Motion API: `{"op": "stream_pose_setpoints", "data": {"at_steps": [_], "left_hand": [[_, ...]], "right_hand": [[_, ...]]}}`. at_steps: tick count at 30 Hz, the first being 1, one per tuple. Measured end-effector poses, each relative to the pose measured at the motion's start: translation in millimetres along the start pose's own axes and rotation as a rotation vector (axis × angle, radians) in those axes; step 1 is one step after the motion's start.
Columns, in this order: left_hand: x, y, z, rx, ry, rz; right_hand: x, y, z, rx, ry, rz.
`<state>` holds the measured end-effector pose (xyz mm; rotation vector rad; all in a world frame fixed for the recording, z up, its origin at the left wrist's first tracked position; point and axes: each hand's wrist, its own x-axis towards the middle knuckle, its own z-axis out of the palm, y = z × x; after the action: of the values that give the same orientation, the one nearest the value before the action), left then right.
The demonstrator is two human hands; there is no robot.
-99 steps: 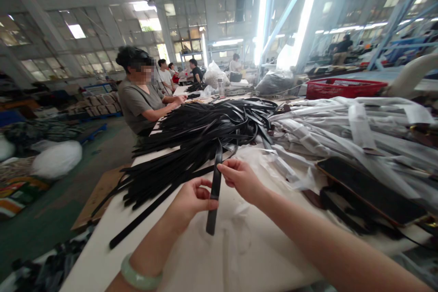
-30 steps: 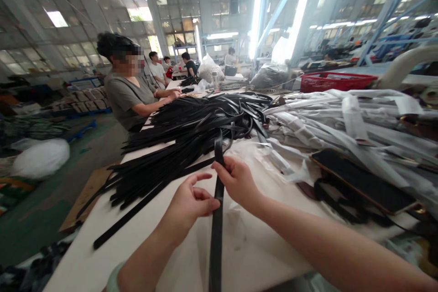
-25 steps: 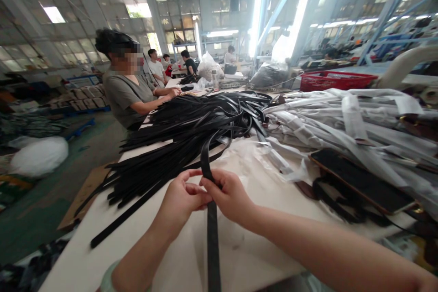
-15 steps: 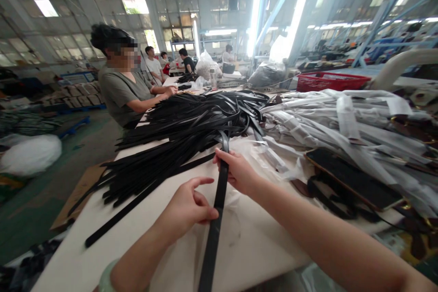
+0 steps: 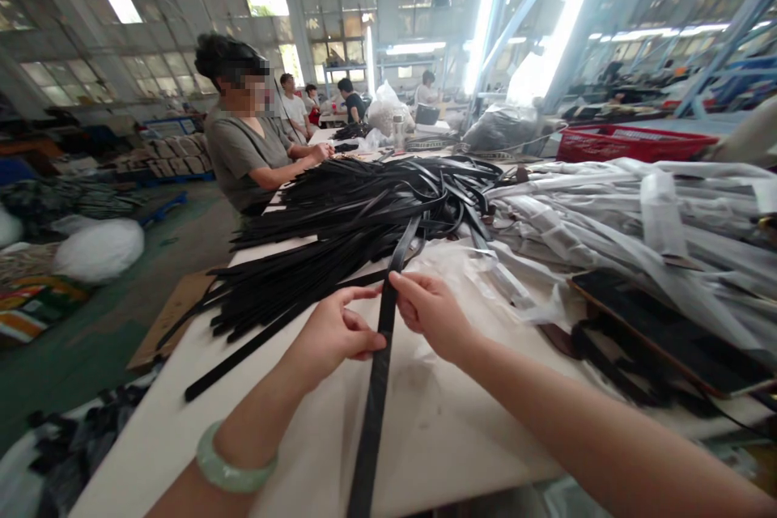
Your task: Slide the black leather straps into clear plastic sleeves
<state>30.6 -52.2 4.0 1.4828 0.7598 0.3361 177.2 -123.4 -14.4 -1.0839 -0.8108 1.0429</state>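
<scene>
A long black strap (image 5: 377,388), flat and leather-like, runs from the pile toward me and past the bottom edge of the view. My right hand (image 5: 428,312) pinches it near its upper part, thumb and fingertips at its right edge. Just left of it, my left hand (image 5: 340,328) has its thumb on the strap's edge and its index finger stretched to the strap higher up; the other fingers are curled. A heap of similar black straps (image 5: 316,251) lies beyond both hands. Thin translucent wrapping (image 5: 452,267) rests on the white table (image 5: 449,429) beside my right hand.
Straps in white wrapping (image 5: 576,218) are heaped at the right, with a dark flat board-like piece (image 5: 668,332) before them. A red basket (image 5: 631,144) stands behind. Across the table's left side, a co-worker (image 5: 246,146) in a grey shirt stands with hands at the heap.
My left hand has moved up the strap, closer to my right hand. My right hand stays near the same stretch of strap. The whole view has shifted left, so things appear farther right.
</scene>
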Motion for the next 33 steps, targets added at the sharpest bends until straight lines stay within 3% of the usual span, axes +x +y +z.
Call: {"op": "stream_pose_setpoints", "data": {"at_steps": [2, 4, 7, 11, 13, 17, 22, 25, 28, 33], "left_hand": [[0.2, 0.6, -1.6, 0.026, -0.053, -0.02], [0.8, -0.2, -1.4, 0.03, -0.076, -0.015], [1.0, 0.0, -0.4, 0.002, -0.02, 0.047], [-0.9, 4.5, -2.2, -0.067, 0.047, 0.094], [-2.6, 5.7, -2.5, -0.064, -0.041, 0.06], [-4.5, 2.9, 0.6, 0.028, -0.257, -0.081], [-0.7, -0.7, 0.7, 0.009, -0.141, 0.016], [1.6, -1.3, -1.3, -0.018, -0.072, 0.07], [1.7, -1.9, -2.5, -0.002, -0.075, 0.049], [0.5, -1.3, -4.7, 0.053, -0.152, -0.005]], "right_hand": [[6.3, -6.4, -7.4, 0.161, 0.009, 0.056], [8.1, -8.1, -10.2, 0.185, 0.01, 0.067], [0.8, -2.9, -3.6, 0.04, 0.004, -0.022], [-13.0, 2.8, 9.4, -0.13, -0.116, -0.123], [-12.9, -1.1, 8.1, -0.073, -0.144, -0.033], [0.0, -16.6, -8.9, 0.19, -0.05, 0.075], [1.4, -10.9, -9.2, 0.041, 0.018, -0.05], [-10.3, 6.9, 6.7, -0.09, -0.103, -0.126], [-17.4, 14.1, 15.2, -0.136, -0.23, -0.123], [-7.8, -4.4, 2.0, -0.01, 0.034, -0.055]]}}
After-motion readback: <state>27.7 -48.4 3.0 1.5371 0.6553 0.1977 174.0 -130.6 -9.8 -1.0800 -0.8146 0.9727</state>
